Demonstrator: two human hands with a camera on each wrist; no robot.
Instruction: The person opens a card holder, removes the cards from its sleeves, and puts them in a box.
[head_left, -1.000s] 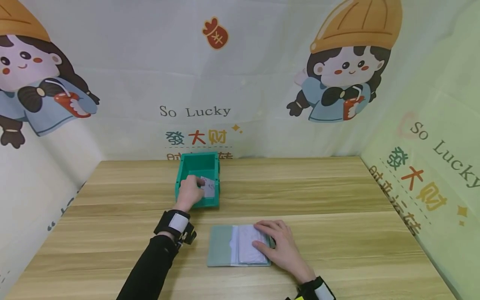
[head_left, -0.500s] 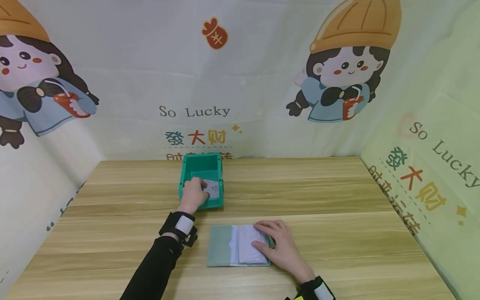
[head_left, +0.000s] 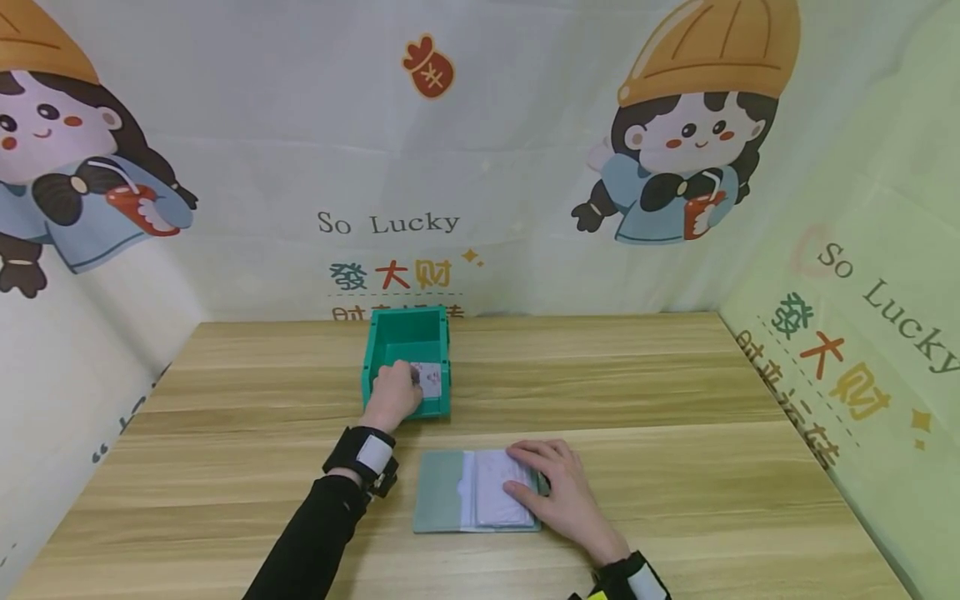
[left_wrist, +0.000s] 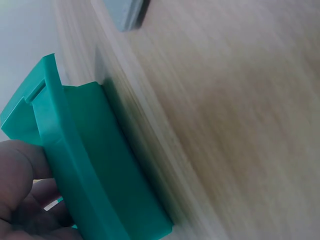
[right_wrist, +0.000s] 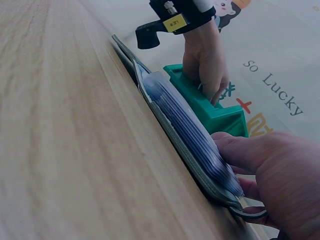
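Observation:
A green plastic bin stands on the wooden table near the back wall. My left hand reaches into the bin's front part and pinches a small white card over its near wall. In the left wrist view my fingers curl behind the bin's wall. An open grey-green card holder with clear sleeves lies in front of me. My right hand rests flat on its right-hand page, fingers pressing the sleeves down.
Printed cloth walls with cartoon figures close the table in at the back and on both sides. Bare wood stretches to the right of the card holder and to the left of the bin.
The bin and my left hand with the card have slid a little to the right. My right hand and the card holder have stayed put.

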